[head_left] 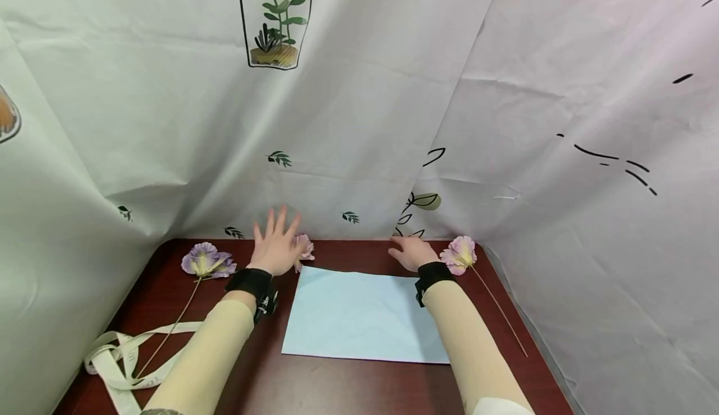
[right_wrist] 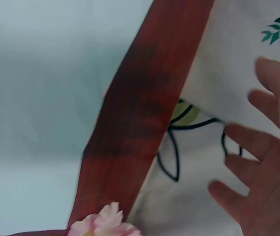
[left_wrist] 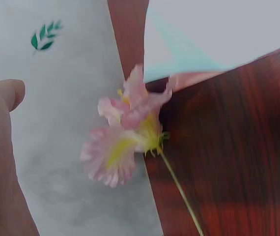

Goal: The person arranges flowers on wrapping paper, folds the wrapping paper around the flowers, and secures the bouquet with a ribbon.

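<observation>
My left hand (head_left: 277,251) is at the back left of the table, fingers straight and spread, holding nothing. A pink artificial flower (head_left: 304,246) shows just right of it; in the left wrist view the thumb (left_wrist: 14,93) is apart from the pink petals (left_wrist: 135,110). My right hand (head_left: 414,253) is near the back edge with its fingers loosely bent and nothing in them. Between the forearms lies a pale blue sheet of paper (head_left: 365,315), partly covered by the right arm. Another pink flower (head_left: 460,254) lies right of the right hand.
A purple flower (head_left: 208,261) on a long stem lies left of the left arm. A cream ribbon (head_left: 115,365) is heaped loosely at the front left of the dark red table (head_left: 331,387). A white printed cloth (head_left: 359,109) hangs behind and along both sides.
</observation>
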A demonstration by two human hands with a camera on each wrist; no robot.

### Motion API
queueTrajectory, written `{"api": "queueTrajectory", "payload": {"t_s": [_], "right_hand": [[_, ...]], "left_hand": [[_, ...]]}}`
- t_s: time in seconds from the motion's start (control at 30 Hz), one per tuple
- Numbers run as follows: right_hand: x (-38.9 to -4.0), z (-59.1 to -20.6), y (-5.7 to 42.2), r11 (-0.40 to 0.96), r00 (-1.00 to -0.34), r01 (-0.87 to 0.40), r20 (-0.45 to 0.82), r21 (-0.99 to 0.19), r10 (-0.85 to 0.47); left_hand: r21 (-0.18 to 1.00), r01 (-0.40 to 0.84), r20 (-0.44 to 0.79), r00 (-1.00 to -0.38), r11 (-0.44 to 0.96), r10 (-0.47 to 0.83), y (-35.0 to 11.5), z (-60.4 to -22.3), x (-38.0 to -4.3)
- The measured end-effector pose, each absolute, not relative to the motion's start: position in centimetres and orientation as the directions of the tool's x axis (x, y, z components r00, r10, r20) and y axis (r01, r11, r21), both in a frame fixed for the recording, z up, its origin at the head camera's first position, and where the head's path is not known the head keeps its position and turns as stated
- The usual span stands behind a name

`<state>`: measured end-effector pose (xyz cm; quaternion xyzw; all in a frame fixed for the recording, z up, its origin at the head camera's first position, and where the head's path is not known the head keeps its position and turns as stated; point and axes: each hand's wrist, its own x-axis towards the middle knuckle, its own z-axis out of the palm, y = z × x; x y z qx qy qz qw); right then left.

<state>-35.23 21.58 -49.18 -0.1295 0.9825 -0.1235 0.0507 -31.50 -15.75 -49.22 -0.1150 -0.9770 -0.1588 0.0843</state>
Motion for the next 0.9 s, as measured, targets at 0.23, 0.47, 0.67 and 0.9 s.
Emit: {"api": "queueTrajectory", "payload": {"t_s": [0.23, 0.47, 0.67, 0.9], "right_hand": [[-34.2, -50.5, 24.1, 0.914, -0.945, -0.244, -0.133, -0.324, -0.299], [-33.4, -51.8, 25.6, 0.891, -0.938, -0.248, -0.136, -0.379, -0.319], [-33.0, -53.8, 26.4, 0.881, -0.928, -0.244, -0.166, -0.406, -0.333], [-32.1, -55.3, 26.6, 0.876, -0.931, -0.258, -0.137, -0.407, -0.338]], "left_hand": [[0.373, 0.340, 0.198, -0.938, 0.864, 0.284, -15.2, -50.6, -29.1], [0.438, 0.376, 0.191, -0.926, 0.816, 0.324, -14.4, -52.0, -26.4], [0.501, 0.414, 0.182, -0.909, 0.760, 0.375, -13.8, -53.4, -24.1], [0.541, 0.477, 0.139, -0.863, 0.692, 0.486, -12.6, -55.1, -21.6]]}}
